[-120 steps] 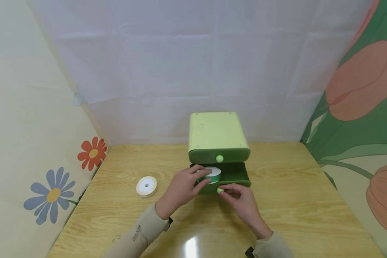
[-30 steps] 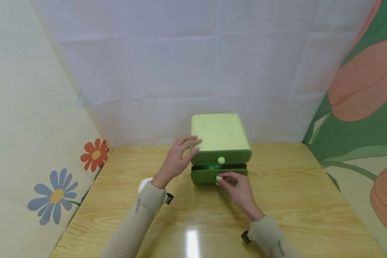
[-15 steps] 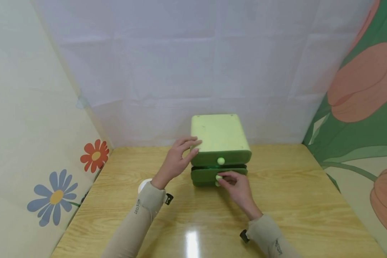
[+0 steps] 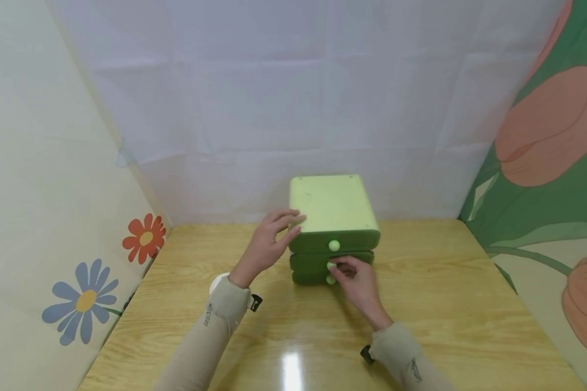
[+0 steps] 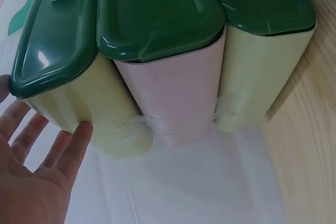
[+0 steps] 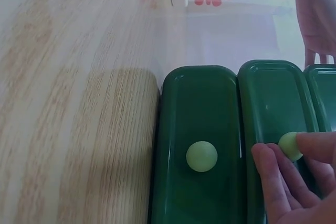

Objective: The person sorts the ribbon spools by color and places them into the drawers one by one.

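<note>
A small drawer cabinet (image 4: 329, 202) with a pale green top and dark green fronts stands on the table. My left hand (image 4: 266, 242) rests its spread fingers on the cabinet's upper left edge; in the left wrist view, they lie against the side of the top tier. With thumb and fingers my right hand (image 4: 360, 288) pinches the round light green knob (image 6: 290, 146) of the middle drawer (image 6: 273, 93). That drawer's front sits nearly level with the others, so its inside is hidden. The bottom drawer (image 6: 202, 103) has its own knob, untouched.
A white spool (image 4: 217, 281) lies on the wooden table (image 4: 440, 304), partly hidden behind my left sleeve. A pale cloth wall (image 4: 254, 119) rises behind the cabinet. Flower-patterned cloths flank both sides.
Earlier, my left hand held a green-and-white spool in the pulled-out middle drawer, then moved to the cabinet's edge. My right hand has pushed the drawer in, hiding the spool.
</note>
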The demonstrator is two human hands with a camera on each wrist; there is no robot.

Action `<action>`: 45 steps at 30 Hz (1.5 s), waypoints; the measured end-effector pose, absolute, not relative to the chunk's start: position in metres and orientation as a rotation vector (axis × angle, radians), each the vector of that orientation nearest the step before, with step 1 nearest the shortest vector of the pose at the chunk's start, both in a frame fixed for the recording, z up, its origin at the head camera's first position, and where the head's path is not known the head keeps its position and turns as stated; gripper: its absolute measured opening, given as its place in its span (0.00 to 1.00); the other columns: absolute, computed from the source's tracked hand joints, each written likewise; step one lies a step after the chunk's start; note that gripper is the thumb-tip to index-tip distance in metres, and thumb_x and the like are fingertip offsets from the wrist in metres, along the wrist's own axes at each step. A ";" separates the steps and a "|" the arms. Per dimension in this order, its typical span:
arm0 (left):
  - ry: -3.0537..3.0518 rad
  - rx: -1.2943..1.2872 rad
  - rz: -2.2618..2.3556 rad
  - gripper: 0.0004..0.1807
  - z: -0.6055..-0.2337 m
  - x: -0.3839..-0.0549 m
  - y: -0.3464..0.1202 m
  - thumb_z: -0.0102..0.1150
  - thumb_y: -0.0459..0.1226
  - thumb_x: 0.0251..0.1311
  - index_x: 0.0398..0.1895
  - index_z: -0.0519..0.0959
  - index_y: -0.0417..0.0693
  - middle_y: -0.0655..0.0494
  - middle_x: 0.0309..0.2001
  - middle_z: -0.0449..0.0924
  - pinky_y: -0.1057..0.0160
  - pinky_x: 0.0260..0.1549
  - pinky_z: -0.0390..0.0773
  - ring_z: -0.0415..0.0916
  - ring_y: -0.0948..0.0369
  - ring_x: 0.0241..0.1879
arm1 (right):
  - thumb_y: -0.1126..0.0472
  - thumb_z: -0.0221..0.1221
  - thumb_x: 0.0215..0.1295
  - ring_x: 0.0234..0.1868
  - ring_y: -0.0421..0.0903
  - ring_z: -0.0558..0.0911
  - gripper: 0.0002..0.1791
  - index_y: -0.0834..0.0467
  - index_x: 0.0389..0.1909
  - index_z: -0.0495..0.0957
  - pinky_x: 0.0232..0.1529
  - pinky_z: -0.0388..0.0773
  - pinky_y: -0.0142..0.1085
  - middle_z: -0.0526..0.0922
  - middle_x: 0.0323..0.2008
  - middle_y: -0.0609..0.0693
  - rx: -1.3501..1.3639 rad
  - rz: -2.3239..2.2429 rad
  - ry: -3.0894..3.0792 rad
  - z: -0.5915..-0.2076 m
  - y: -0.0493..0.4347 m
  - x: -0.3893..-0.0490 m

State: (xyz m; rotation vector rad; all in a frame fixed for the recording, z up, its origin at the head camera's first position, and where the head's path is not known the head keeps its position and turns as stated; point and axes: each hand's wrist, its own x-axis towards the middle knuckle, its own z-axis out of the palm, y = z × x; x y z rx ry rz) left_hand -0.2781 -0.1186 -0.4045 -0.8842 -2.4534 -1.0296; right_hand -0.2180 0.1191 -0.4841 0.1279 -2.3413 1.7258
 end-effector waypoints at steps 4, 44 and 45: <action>-2.442 -0.891 -1.036 0.20 -0.406 -0.278 -0.118 0.55 0.47 0.77 0.66 0.80 0.54 0.54 0.68 0.76 0.45 0.70 0.70 0.68 0.53 0.71 | 0.67 0.70 0.63 0.36 0.45 0.87 0.07 0.60 0.42 0.88 0.40 0.84 0.29 0.90 0.35 0.55 0.109 1.742 -2.341 -0.484 0.119 -0.219; -2.417 -0.890 -1.041 0.19 -0.407 -0.280 -0.119 0.56 0.46 0.77 0.66 0.81 0.54 0.54 0.68 0.76 0.45 0.69 0.71 0.68 0.53 0.71 | 0.65 0.71 0.65 0.37 0.45 0.87 0.07 0.59 0.42 0.89 0.39 0.83 0.29 0.90 0.36 0.54 0.155 1.756 -2.356 -0.484 0.123 -0.222; -2.412 -0.893 -1.038 0.19 -0.407 -0.280 -0.119 0.56 0.46 0.77 0.66 0.81 0.54 0.54 0.68 0.76 0.44 0.69 0.71 0.69 0.52 0.71 | 0.65 0.71 0.65 0.37 0.45 0.87 0.07 0.59 0.42 0.89 0.39 0.83 0.29 0.90 0.36 0.54 0.157 1.753 -2.356 -0.484 0.123 -0.222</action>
